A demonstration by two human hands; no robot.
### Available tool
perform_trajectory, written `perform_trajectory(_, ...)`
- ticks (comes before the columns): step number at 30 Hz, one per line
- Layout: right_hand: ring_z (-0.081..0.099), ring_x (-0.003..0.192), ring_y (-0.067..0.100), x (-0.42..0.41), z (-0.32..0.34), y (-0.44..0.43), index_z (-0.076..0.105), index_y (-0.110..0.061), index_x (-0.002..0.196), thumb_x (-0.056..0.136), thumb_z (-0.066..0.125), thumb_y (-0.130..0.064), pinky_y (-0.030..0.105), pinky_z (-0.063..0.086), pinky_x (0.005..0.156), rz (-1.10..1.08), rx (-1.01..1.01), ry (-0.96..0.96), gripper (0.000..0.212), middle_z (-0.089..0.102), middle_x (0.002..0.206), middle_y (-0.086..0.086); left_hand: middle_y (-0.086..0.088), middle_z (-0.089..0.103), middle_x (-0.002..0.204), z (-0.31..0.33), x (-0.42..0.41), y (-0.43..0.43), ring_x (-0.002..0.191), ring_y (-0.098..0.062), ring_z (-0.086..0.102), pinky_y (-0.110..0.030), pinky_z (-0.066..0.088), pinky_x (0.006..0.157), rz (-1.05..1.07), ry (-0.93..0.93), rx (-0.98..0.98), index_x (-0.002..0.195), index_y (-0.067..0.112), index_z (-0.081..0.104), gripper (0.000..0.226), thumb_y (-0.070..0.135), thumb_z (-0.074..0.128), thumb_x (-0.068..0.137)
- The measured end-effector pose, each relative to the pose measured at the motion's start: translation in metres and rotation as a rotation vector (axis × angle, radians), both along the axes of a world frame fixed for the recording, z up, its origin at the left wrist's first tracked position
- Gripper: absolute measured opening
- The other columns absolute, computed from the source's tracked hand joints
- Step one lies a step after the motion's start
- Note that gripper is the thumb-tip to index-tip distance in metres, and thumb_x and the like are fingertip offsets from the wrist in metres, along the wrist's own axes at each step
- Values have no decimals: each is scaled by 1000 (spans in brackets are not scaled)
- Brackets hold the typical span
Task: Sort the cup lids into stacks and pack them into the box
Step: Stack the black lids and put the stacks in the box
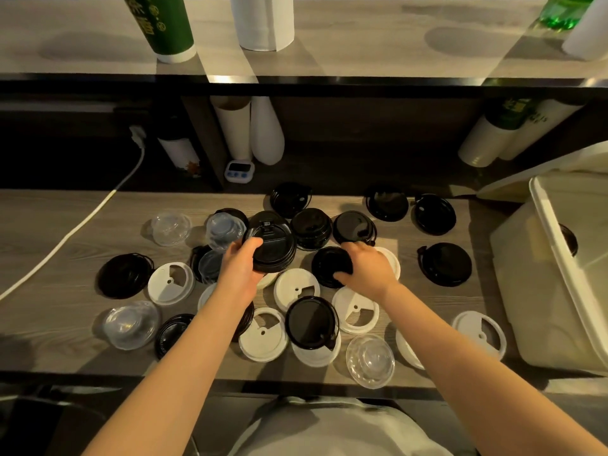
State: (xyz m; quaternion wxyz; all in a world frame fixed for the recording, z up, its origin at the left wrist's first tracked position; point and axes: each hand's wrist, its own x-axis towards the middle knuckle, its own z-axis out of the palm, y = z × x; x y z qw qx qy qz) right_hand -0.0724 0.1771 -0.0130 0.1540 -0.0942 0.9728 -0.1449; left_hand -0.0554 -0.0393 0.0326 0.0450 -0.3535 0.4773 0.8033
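The black lid stack [274, 248] is mid-desk, looks tilted, gripped at its near rim by the left hand [238, 268]. Just beside it, the right hand [368, 268] is curled round 1 black lid [329, 266] lying among white lids [289, 291].

Risks:
- The stack fans or slips if the next lid lands off-centre.
- Tethered plugs snag.
- A white lid drags along.
- 1 clear lid [370, 360] at the desk [65, 232] front edge gets swept off by the right forearm.

The box [513, 291] is at the right edge, well apart.

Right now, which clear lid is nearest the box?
The clear lid at the front edge, right of centre; the other clear ones all lie further left.
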Motion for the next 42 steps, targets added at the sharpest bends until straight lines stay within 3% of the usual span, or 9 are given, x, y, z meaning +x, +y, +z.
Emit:
perform_trajectory(5,38,128,31,3,-17,-18,29,-18,143,78,63,-54,46,31,104,58,180,32,82,41,139,8,-12,60,114,-5,4,-9,106,-27,59,-44,49,85,26,-22,-23,120,11,51,31,4,54,90)
perform_trajectory(10,37,129,28,1,-22,-21,29,-21,144,77,62,-50,46,27,106,2,137,58,80,43,138,5,-6,64,99,-7,8,-11,91,-19,62,-36,51,70,10,-4,-68,113,13,52,26,4,56,89)
perform_trajectory(17,40,128,23,5,-10,-7,35,-22,141,72,69,-46,40,34,106,-78,-240,118,81,46,135,1,-9,60,111,-9,2,-1,97,-21,60,-42,48,87,-53,-7,-94,124,12,49,36,4,55,89)
perform_trajectory(23,40,117,5,9,35,-20,37,-16,140,70,77,-24,6,31,93,-52,-642,104,81,40,132,-2,-16,60,116,-9,-4,20,101,-28,61,-40,52,81,-125,-36,-76,127,9,47,38,5,55,89)
perform_trajectory(27,41,124,11,10,52,-31,38,-18,139,69,77,-26,24,38,103,40,-623,95,81,39,134,-2,-17,63,109,-1,-2,30,91,-22,62,-33,49,74,-175,-27,47,116,5,57,27,13,43,94)
perform_trajectory(31,39,125,13,12,59,-37,38,-20,140,69,78,-30,25,37,104,116,-562,96,82,38,136,-2,-13,65,104,5,7,25,96,-23,61,-35,48,77,-213,-12,155,111,12,61,35,32,35,98)
perform_trajectory(34,39,126,18,14,60,-43,40,-21,139,68,79,-34,31,38,105,187,-519,135,83,39,138,-1,-12,65,106,6,14,19,96,-21,62,-32,49,73,-249,14,146,118,12,58,34,29,38,97)
perform_trajectory(37,42,124,24,18,56,-50,42,-22,139,66,80,-36,36,38,105,283,-483,185,84,40,140,2,-11,65,102,6,20,15,93,-20,62,-31,49,73,-242,74,125,109,13,60,26,21,39,96)
perform_trajectory(42,40,129,21,24,57,-60,43,-16,138,63,85,-31,35,37,108,259,-609,96,88,40,140,5,-9,70,93,3,33,4,87,-19,66,-31,50,71,-205,107,114,102,11,63,25,13,38,95)
